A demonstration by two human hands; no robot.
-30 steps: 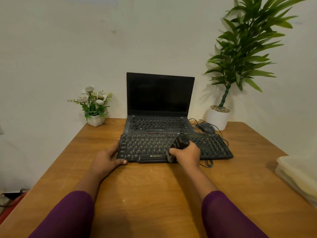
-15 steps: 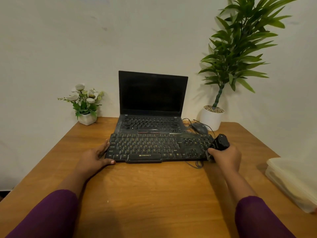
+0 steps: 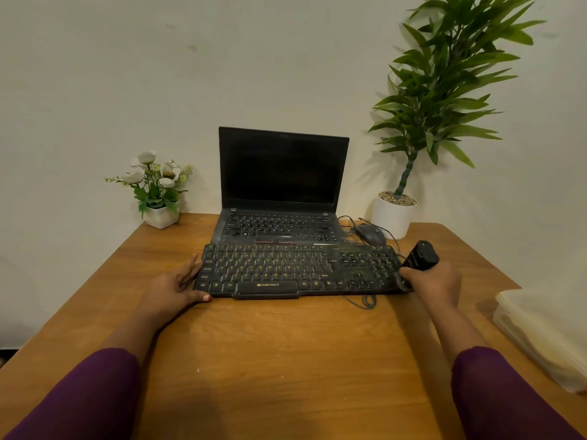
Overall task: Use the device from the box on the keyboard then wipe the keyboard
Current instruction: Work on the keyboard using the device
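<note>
The device (image 3: 421, 257), a stubby black handheld unit, stands tilted at the three o'clock end of the keyboard (image 3: 286, 271), its top leaning away toward one o'clock. The right hand (image 3: 433, 282) is wrapped round its lower body, fingers curled tight on it. It looks like rigid plastic, small and light enough for one hand; low on the body seems the sound place to hold it, leaving the working end free. Its lower tip is hidden behind the fingers and the keyboard's edge, so I cannot tell whether it touches the keys, nor what kind of cleaner it is. The black Zebronics keyboard is probably light and apt to slide on the smooth wooden table (image 3: 286, 360). The left hand (image 3: 173, 289) braces its nine o'clock end, fingers straight against the side and thumb at the front corner. Its cable (image 3: 365, 301) loops out at five o'clock. A laptop (image 3: 279, 198) sits open at twelve, a mouse (image 3: 370, 234) at one. The translucent box (image 3: 540, 328) at four o'clock is cut off by the frame, its contents unclear. No wiping cloth shows.
</note>
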